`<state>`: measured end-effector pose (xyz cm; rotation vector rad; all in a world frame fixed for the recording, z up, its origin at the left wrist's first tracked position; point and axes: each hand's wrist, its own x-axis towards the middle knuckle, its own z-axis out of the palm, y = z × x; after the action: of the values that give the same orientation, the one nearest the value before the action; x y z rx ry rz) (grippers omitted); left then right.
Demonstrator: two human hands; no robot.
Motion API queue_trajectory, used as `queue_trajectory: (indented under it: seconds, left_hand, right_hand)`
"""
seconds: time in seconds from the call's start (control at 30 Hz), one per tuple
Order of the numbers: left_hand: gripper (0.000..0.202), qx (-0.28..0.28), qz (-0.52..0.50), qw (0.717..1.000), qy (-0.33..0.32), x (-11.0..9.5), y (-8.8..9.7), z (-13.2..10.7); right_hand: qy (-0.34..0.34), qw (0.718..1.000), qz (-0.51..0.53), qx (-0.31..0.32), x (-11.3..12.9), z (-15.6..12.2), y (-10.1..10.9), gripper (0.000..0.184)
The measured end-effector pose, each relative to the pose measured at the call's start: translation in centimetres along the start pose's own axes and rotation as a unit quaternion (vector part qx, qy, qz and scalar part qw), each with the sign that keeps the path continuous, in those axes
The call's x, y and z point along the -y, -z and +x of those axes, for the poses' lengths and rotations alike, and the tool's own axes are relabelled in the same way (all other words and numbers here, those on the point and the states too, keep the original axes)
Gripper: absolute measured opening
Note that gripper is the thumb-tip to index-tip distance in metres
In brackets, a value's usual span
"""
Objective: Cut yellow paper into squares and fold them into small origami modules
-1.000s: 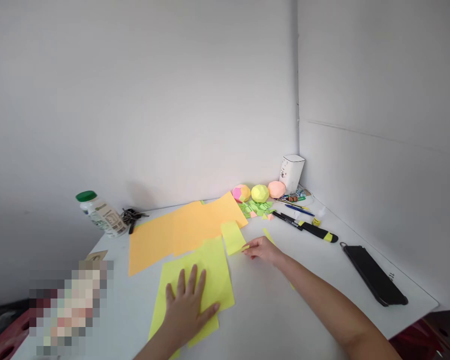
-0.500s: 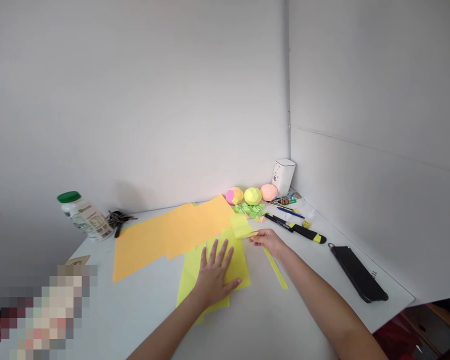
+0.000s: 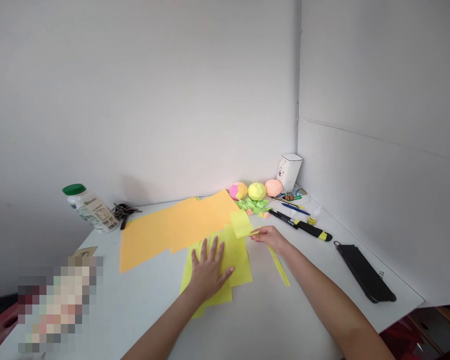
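My left hand (image 3: 209, 267) lies flat with fingers spread on a stack of yellow paper sheets (image 3: 239, 260) on the white table (image 3: 142, 305). My right hand (image 3: 272, 237) pinches the corner of a small yellow paper square (image 3: 241, 223), which lies just above the stack. A narrow yellow paper strip (image 3: 279, 266) lies on the table under my right wrist. Large orange sheets (image 3: 172, 230) spread behind the yellow stack.
Three folded paper balls (image 3: 257, 191), green paper scraps (image 3: 255, 205), a white box (image 3: 288, 172), pens and a black-and-yellow cutter (image 3: 313, 230) sit at the back right corner. A black phone (image 3: 363, 272) lies near the right edge. A green-capped bottle (image 3: 88, 209) and keys (image 3: 123, 211) stand at the left.
My left hand slid the yellow stack to the right, toward my right hand. The right hand kept its pinch on the small square; the strip now shows beside the wrist.
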<state>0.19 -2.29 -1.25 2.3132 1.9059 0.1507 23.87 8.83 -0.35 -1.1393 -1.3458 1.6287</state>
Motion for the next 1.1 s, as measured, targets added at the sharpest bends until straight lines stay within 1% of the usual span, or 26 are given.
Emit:
queue_trajectory:
  seconds: [0.03, 0.1, 0.13, 0.17, 0.23, 0.27, 0.33, 0.4, 0.47, 0.5, 0.53, 0.57, 0.6, 0.63, 0.67, 0.7, 0.73, 0.77, 0.8, 0.83, 0.87, 0.93, 0.97, 1.0, 1.03, 1.1]
  left_hand:
    - [0.081, 0.005, 0.000, 0.999, 0.033, 0.1, -0.1, 0.1]
    - [0.086, 0.023, 0.000, 0.997, 0.077, 0.0, -0.4, 0.4]
    - [0.088, 0.018, 0.005, 0.996, 0.087, -0.2, -0.6, 0.5]
    - [0.089, 0.002, 0.012, 0.997, 0.082, -0.4, -0.7, 0.6]
    - [0.088, -0.033, 0.025, 0.999, 0.024, -1.2, -0.9, 0.8]
    - [0.085, -0.030, 0.025, 0.999, -0.019, -1.6, -1.0, 0.9]
    - [0.080, 0.015, 0.016, 0.995, -0.093, -2.5, -1.0, 1.0]
    - [0.077, 0.052, 0.001, 0.992, -0.112, -3.2, -0.9, 1.3]
    - [0.078, 0.044, -0.027, 0.991, -0.120, -3.9, -0.6, 1.6]
    - [0.078, 0.036, -0.064, 0.989, -0.129, -4.2, -0.4, 1.9]
    - [0.079, 0.033, -0.135, 0.981, -0.133, -4.5, -0.1, 2.2]
    - [0.077, 0.033, -0.226, 0.965, -0.129, -4.6, 0.3, 2.5]
    - [0.072, 0.035, -0.329, 0.937, -0.114, -4.7, 0.8, 2.9]
    - [0.064, 0.033, -0.425, 0.901, -0.088, -4.6, 1.4, 3.2]
    - [0.055, 0.027, -0.493, 0.867, -0.062, -4.4, 2.0, 3.6]
    - [0.050, 0.016, -0.535, 0.844, -0.043, -4.0, 2.7, 3.9]
    - [0.049, 0.006, -0.557, 0.830, -0.032, -3.5, 3.5, 4.0]
    - [0.051, 0.003, -0.577, 0.816, -0.030, -3.0, 4.2, 4.1]
    - [0.052, 0.008, -0.613, 0.790, -0.026, -2.5, 4.9, 4.1]
    - [0.053, 0.017, -0.662, 0.749, -0.018, -2.0, 5.5, 3.9]
    - [0.051, 0.027, -0.718, 0.695, 0.000, -1.6, 5.9, 3.7]
    - [0.044, 0.030, -0.809, 0.585, 0.055, -0.9, 6.3, 3.3]
    - [0.040, 0.025, -0.835, 0.543, 0.081, -0.7, 6.3, 3.2]
    - [0.037, 0.019, -0.847, 0.522, 0.100, -0.5, 6.3, 3.1]
    - [0.035, 0.017, -0.854, 0.509, 0.109, -0.3, 6.2, 3.0]
    - [0.034, 0.029, -0.861, 0.496, 0.103, 0.0, 6.1, 3.0]
  right_hand:
    - [-0.001, 1.000, 0.000, 0.003, 0.1, -0.1, -0.2, 0.039]
    - [-0.001, 1.000, 0.001, 0.008, 0.4, -0.3, -0.4, 0.039]
    - [0.000, 1.000, 0.002, 0.010, 0.4, -0.4, -0.5, 0.039]
    - [0.001, 1.000, 0.003, 0.010, 0.5, -0.4, -0.5, 0.039]
    - [0.005, 1.000, 0.005, 0.008, 0.4, -0.4, -0.5, 0.039]
    - [0.007, 1.000, 0.007, 0.005, 0.3, -0.3, -0.4, 0.039]
    - [0.013, 1.000, 0.010, -0.001, 0.0, -0.2, -0.2, 0.038]
    - [0.019, 1.000, 0.013, -0.005, -0.2, -0.1, 0.0, 0.037]
    - [0.024, 1.000, 0.017, -0.005, -0.3, 0.0, 0.0, 0.038]
    - [0.026, 0.999, 0.019, -0.005, -0.2, 0.0, 0.0, 0.038]
    - [0.030, 0.999, 0.021, -0.004, -0.2, 0.0, 0.0, 0.039]
    - [0.035, 0.999, 0.022, -0.004, 0.0, -0.1, 0.0, 0.039]
    - [0.041, 0.999, 0.024, -0.003, 0.1, -0.2, 0.0, 0.038]
    - [0.049, 0.998, 0.025, -0.001, 0.4, -0.3, -0.1, 0.037]
    - [0.058, 0.998, 0.025, 0.003, 0.7, -0.4, -0.2, 0.035]
    - [0.068, 0.997, 0.026, 0.011, 1.0, -0.7, -0.4, 0.034]
    - [0.079, 0.996, 0.025, 0.023, 1.4, -1.0, -0.7, 0.032]
    - [0.089, 0.995, 0.024, 0.041, 1.7, -1.3, -1.1, 0.031]
    - [0.097, 0.993, 0.022, 0.064, 2.0, -1.7, -1.5, 0.029]
    - [0.103, 0.990, 0.018, 0.090, 2.3, -2.2, -2.0, 0.028]
    - [0.106, 0.987, 0.015, 0.116, 2.5, -2.7, -2.5, 0.026]
    - [0.112, 0.979, 0.002, 0.172, 2.7, -3.6, -3.6, 0.024]
    - [0.121, 0.973, -0.014, 0.195, 2.8, -3.9, -4.0, 0.023]
    - [0.138, 0.967, -0.037, 0.212, 2.8, -4.3, -4.4, 0.022]
    - [0.162, 0.960, -0.067, 0.221, 2.8, -4.5, -4.7, 0.020]
    - [0.220, 0.943, -0.127, 0.216, 2.7, -4.8, -5.1, 0.018]
